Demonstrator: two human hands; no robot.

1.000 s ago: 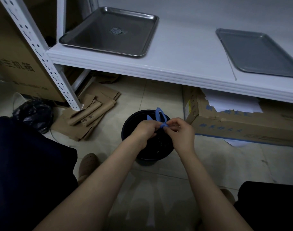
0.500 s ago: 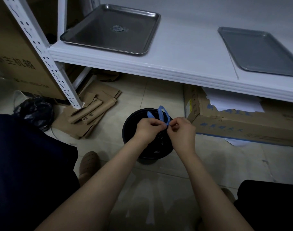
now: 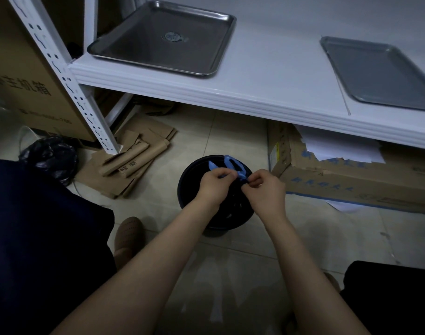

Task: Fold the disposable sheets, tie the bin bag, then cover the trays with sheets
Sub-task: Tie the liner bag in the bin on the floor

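Over the bin mouth: my left hand and right hand each pinch shut on the blue drawstring, close together to cinch a knot | bin bag sits in one black bin on floor | two trays on shelf, uncovered | I judge tying underway

The tall cardboard box at left reads "主机箱"; other print is illegible.
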